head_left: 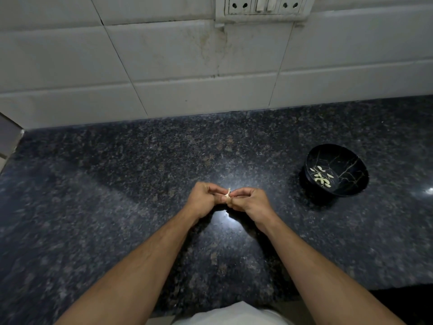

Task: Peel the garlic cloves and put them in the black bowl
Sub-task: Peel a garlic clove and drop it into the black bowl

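Pinching one garlic clove (pixel 227 195) between them at the frame's center, the left hand (pixel 203 200) and right hand (pixel 248 199) curl their fingers around it above the dark tabletop (pixel 117 184). Peeled cloves (pixel 321 176) lie inside the black bowl (pixel 351 184), right of center.

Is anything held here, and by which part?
Yes: both the left hand and right hand pinch one garlic clove between their fingertips, above the counter; exact contact points are too small to tell.

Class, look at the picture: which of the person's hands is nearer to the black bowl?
The right hand. It is closer to the black bowl, which stands off to its right on the counter. The left hand is farther, on the other side of the garlic clove both hands pinch.
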